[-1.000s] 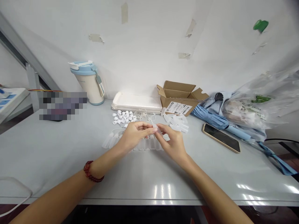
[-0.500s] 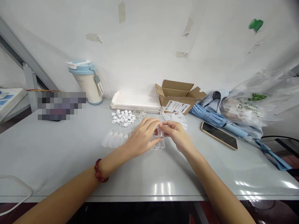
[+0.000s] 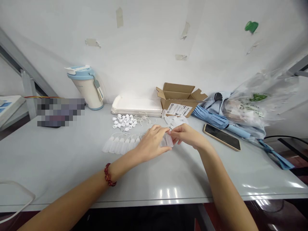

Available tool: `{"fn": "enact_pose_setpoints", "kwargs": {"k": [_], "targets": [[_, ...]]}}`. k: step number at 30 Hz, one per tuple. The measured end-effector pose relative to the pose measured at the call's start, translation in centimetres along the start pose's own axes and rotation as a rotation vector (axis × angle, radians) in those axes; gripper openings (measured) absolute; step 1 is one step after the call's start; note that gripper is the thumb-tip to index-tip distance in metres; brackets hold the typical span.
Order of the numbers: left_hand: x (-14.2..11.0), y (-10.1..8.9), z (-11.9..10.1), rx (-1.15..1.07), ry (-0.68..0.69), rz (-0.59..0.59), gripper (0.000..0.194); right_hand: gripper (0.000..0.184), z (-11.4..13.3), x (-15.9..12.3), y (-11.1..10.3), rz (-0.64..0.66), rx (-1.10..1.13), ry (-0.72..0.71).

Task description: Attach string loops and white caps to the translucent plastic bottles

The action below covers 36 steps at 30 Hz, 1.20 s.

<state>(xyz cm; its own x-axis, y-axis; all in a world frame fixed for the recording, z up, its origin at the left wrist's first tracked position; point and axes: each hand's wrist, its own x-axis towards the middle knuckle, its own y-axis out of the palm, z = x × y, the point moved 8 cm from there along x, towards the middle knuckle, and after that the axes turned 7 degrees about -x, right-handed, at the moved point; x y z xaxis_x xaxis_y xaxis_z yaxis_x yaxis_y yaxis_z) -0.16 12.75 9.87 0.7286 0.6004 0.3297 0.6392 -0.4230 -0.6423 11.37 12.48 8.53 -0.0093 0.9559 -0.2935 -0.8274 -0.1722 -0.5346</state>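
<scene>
A small translucent plastic tube (image 3: pixel 169 140) is upright between my two hands. My left hand (image 3: pixel 150 144) grips it, thumb at the bottom and forefinger near the top. The fingertips of my right hand (image 3: pixel 186 135) pinch together at its upper end; whether a cap or string is between them cannot be made out. A row of similar tubes (image 3: pixel 117 146) with white tops and thin strings lies on the table, partly behind my left hand. Beyond it sit a heap of small white caps (image 3: pixel 124 122) and a bundle of white strings (image 3: pixel 143 118). Further loose translucent tubes (image 3: pixel 176 121) lie beyond my right hand.
An opened cardboard box (image 3: pixel 179 102) and a stack of white sleeves (image 3: pixel 138 106) stand against the wall. At left is a cream tumbler (image 3: pixel 88 91) with a blue lid. To the right lie a phone (image 3: pixel 221 137), a folded blue umbrella (image 3: pixel 211 118) and a clear plastic bag (image 3: pixel 260 102).
The camera view has shifted slightly. Both hands remain together at the tube, and my right hand has turned, its wrist now higher and its fingertips at the tube's upper end.
</scene>
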Motion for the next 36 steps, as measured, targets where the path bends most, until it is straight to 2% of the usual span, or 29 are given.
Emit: {"fn": "enact_pose_setpoints", "kwargs": {"k": [5, 13, 18, 24, 36], "targets": [[-0.2, 1.2, 0.6, 0.042, -0.088, 0.059, 0.055, 0.032, -0.7, 0.2, -0.1, 0.022, -0.119, 0.013], [-0.2, 2.1, 0.0, 0.157, -0.019, 0.133, 0.043, 0.028, -0.9, 0.7, 0.7, 0.066, -0.21, -0.018], [-0.2, 2.3, -0.2, 0.227, -0.016, 0.149, 0.043, 0.026, -1.0, 0.9, 0.7, 0.069, -0.236, 0.007], [-0.3, 2.6, -0.4, 0.254, -0.01, 0.194, 0.032, 0.021, -1.3, 1.1, 0.9, 0.084, -0.235, 0.015], [-0.5, 2.8, -0.4, 0.305, 0.011, 0.199, 0.033, 0.018, -1.9, 1.1, 0.9, 0.136, -0.264, 0.081]]}}
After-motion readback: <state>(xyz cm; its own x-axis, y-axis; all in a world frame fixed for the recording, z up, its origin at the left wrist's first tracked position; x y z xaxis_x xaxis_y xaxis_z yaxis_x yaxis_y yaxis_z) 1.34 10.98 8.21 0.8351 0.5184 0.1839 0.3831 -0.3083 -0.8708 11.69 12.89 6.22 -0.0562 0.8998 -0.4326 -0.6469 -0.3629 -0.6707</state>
